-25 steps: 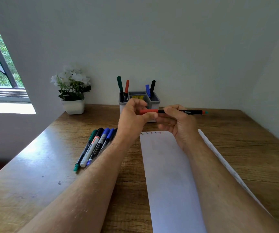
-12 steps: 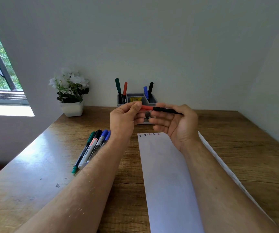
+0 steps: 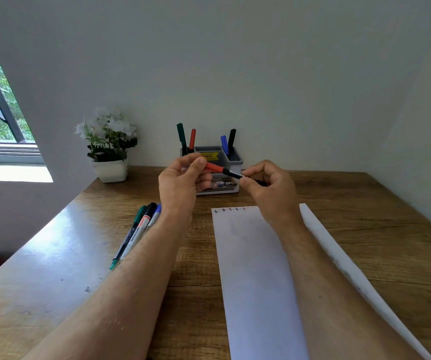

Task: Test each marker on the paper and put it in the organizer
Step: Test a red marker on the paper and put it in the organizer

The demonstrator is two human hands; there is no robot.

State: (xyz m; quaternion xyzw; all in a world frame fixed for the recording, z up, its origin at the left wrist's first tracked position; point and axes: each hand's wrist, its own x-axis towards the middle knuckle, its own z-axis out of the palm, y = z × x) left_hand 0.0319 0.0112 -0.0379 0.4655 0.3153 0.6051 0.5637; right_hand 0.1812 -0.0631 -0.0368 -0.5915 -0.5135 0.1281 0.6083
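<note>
A black marker with a red cap (image 3: 222, 170) is held in the air in front of the grey organizer (image 3: 236, 162). My left hand (image 3: 183, 183) pinches the red cap; my right hand (image 3: 271, 188) grips the black barrel. The cap still sits on the barrel. The white paper (image 3: 256, 276) lies below, with small coloured marks along its top edge. Several markers (image 3: 137, 229) lie on the table left of my left forearm. Inside the organizer stand a green, a red, a blue and a black marker.
A white pot with white flowers (image 3: 109, 149) stands at the back left of the wooden table (image 3: 365, 216). The wall is right behind the organizer. A window is at the far left.
Both hands drew the marker a little nearer and lower, and the right hand slid along the barrel so less of it shows. The view shifted slightly.
</note>
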